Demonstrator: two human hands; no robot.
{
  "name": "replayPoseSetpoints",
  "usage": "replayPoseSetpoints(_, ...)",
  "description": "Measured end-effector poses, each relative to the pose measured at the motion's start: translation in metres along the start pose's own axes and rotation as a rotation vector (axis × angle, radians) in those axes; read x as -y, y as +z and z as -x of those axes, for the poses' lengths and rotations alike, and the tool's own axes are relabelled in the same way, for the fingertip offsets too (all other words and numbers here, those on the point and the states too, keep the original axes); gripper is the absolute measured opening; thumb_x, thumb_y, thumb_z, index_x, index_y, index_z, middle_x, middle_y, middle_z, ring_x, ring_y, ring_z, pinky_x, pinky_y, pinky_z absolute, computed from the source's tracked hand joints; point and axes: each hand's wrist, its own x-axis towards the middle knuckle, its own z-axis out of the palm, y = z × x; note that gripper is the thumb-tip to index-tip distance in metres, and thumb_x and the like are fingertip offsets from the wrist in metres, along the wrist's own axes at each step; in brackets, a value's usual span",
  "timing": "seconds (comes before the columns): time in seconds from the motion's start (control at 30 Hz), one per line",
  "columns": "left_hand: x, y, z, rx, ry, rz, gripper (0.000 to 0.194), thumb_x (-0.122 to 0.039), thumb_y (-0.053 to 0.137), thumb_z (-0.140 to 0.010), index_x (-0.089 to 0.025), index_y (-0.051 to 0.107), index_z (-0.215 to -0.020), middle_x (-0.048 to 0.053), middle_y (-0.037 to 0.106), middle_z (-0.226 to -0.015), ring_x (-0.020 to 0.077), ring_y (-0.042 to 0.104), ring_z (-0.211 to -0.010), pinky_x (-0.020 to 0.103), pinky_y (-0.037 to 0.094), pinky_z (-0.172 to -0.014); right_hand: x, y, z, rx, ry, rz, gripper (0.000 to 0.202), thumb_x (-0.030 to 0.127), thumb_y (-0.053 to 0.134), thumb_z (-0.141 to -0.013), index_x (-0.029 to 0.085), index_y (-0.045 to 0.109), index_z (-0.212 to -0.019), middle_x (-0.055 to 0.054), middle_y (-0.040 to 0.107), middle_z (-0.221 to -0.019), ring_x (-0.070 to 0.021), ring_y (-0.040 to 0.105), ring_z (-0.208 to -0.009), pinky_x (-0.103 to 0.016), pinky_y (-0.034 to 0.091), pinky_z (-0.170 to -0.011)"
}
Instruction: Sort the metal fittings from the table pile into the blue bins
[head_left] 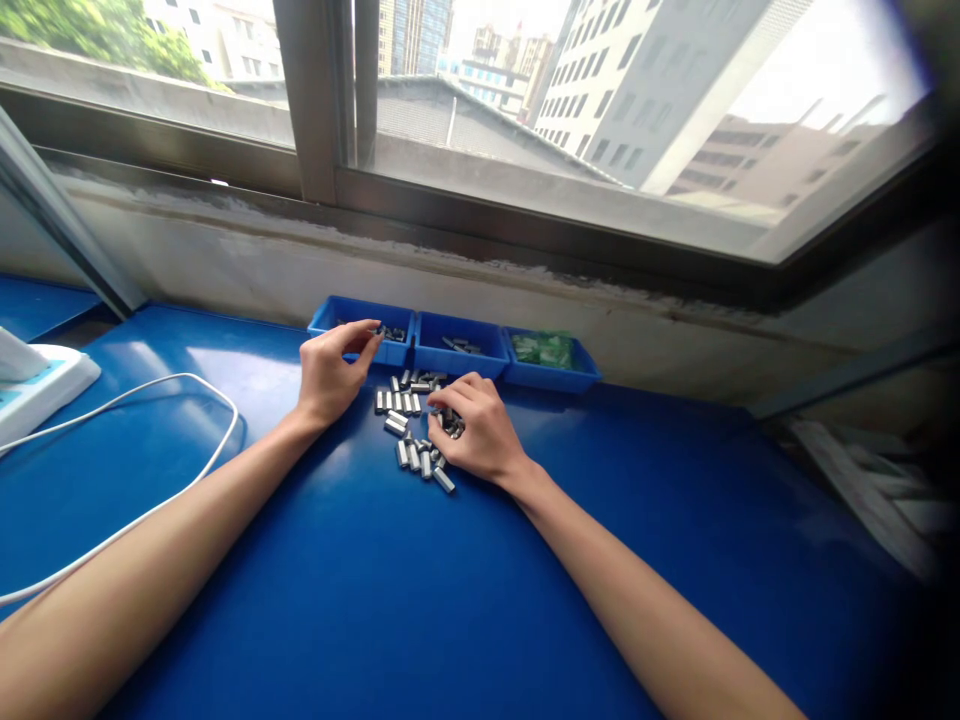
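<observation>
My left hand (330,372) hovers at the front of the left blue bin (322,318), with thumb and forefinger brought close together in a pinch. Whatever is between those fingertips is too small to make out. Small dark metal parts (391,333) lie in that bin. Over the right side of a pile of short silvery hex standoffs (405,403), my right hand (480,428) curls its fingers and thumb. Several pieces show between its thumb and fingers, but its grip is partly hidden. Some standoffs lie side by side in short rows, others loose.
A middle blue bin (469,362) holds a few thin metal parts. The right blue bin (559,378) contains green items (544,350). A white cable (232,410) crosses the blue table (360,600) from a white power strip (52,385). Behind stands a window (315,110).
</observation>
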Motion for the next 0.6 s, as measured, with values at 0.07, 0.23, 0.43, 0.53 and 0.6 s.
replayPoseSetpoints(0.07,-0.002,0.001,0.001,0.022,0.077,-0.01,0.019,-0.026,0.065,-0.093,-0.016,0.076,-0.105,0.006,0.078,-0.094,0.0156,0.073,-0.076,0.027,0.06,-0.076,-0.002,0.0,0.0,0.013,-0.026,-0.049,0.014,0.014,0.066,-0.084,0.021,0.069,-0.096,-0.004,0.075,-0.094,-0.024,0.06,-0.093,-0.04,0.043,-0.083)
replayPoseSetpoints(0.23,-0.005,0.002,0.004,0.134,0.248,-0.058,0.016,-0.021,0.061,-0.094,-0.017,0.074,-0.103,0.004,0.075,-0.09,0.0136,0.069,-0.076,0.025,0.055,-0.079,-0.007,0.002,-0.001,0.043,-0.04,-0.175,0.017,0.013,0.068,-0.085,0.022,0.07,-0.099,-0.003,0.076,-0.098,-0.0218,0.064,-0.094,-0.038,0.045,-0.085)
replayPoseSetpoints(0.43,-0.006,0.002,0.005,0.165,0.275,-0.067,0.015,-0.02,0.061,-0.094,-0.018,0.073,-0.104,0.003,0.073,-0.088,0.0131,0.068,-0.076,0.023,0.053,-0.078,-0.011,0.005,0.0,0.031,-0.045,-0.227,0.017,0.011,0.065,-0.087,0.022,0.071,-0.099,-0.004,0.073,-0.101,-0.0193,0.068,-0.093,-0.034,0.047,-0.084)
replayPoseSetpoints(0.53,-0.007,0.002,0.007,0.193,0.276,-0.06,0.017,-0.021,0.06,-0.095,-0.018,0.072,-0.106,0.003,0.072,-0.088,0.0138,0.068,-0.077,0.024,0.053,-0.079,-0.011,0.005,0.001,0.032,-0.038,-0.242,0.02,0.009,0.063,-0.085,0.022,0.071,-0.098,-0.004,0.073,-0.1,-0.0191,0.068,-0.092,-0.034,0.049,-0.084)
replayPoseSetpoints(0.6,-0.007,0.002,0.007,0.212,0.278,-0.064,0.018,-0.022,0.058,-0.096,-0.018,0.072,-0.107,0.003,0.072,-0.087,0.0142,0.068,-0.077,0.025,0.053,-0.078,-0.01,0.004,0.001,0.031,-0.029,-0.24,0.022,0.009,0.063,-0.084,0.022,0.071,-0.099,-0.005,0.071,-0.103,-0.02,0.068,-0.095,-0.035,0.051,-0.086)
